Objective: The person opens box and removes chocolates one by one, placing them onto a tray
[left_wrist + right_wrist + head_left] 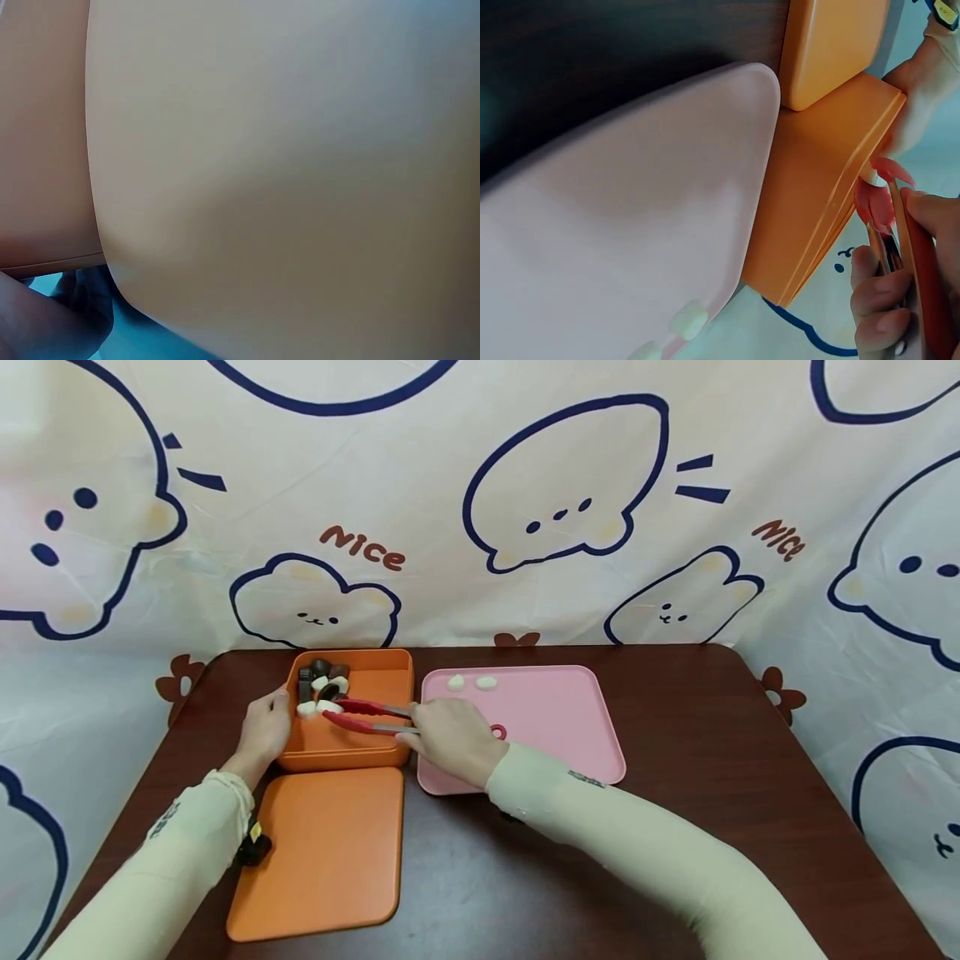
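In the head view, my right hand (453, 739) holds a pair of red-tipped tongs (352, 724), also seen in the right wrist view as metal-armed tongs (904, 247) with fingers wrapped round them. The tong tips reach into an orange box (378, 681), spread beside a white piece (328, 707). Several white and dark pieces (320, 667) are bunched at the box's left side; their kind is too small to make out. My left hand (264, 731) grips the box's left wall. It shows only at the lower left corner of the left wrist view.
To the right of the box lies a pink tray (547, 718) with two white pieces (487, 683) near its far edge. An orange lid (330, 852) lies flat in front of the box, partly under the left wrist. A cartoon-printed curtain (435, 585) surrounds the brown table (675, 718).
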### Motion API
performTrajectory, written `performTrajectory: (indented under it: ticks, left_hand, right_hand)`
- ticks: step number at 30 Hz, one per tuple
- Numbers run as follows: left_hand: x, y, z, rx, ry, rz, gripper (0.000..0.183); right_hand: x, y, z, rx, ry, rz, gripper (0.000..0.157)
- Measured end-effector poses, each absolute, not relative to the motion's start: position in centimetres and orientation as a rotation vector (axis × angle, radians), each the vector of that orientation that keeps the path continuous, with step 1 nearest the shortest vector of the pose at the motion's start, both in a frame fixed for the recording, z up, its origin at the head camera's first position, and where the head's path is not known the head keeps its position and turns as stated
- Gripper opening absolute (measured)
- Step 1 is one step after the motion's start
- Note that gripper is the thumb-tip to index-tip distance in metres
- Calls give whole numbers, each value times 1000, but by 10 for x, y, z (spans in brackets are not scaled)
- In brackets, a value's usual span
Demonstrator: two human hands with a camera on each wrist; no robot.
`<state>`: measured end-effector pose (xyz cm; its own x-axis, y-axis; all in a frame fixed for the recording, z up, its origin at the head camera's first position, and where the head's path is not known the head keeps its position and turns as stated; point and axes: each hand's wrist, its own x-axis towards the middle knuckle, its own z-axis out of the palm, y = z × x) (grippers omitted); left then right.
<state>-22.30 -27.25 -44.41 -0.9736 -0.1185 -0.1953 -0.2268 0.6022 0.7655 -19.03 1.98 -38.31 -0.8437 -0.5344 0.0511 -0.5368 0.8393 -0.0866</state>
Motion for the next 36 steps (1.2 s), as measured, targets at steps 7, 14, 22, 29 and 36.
performTrajectory:
  ticks: [7, 14, 22, 29, 36]
  left_hand:
    - [-222, -272, -444, -285, 2692, 1327, 63]
    - [-222, -274, -445, -294, 2689, 1310, 64]
    - [-222, -272, -445, -320, 2692, 1302, 64]
    - [-221, -274, -446, -352, 2694, 1318, 69]
    - [-222, -272, -445, -345, 2717, 1312, 69]
  right_hand:
    - [-181, 51, -383, 848, -2915, 293, 36]
    - [-171, 85, -384, 793, -2860, 368, 31]
    - [-165, 121, -383, 693, -2847, 481, 24]
    - [-169, 157, -385, 595, -2894, 556, 20]
    - [-178, 191, -393, 414, -2983, 612, 30]
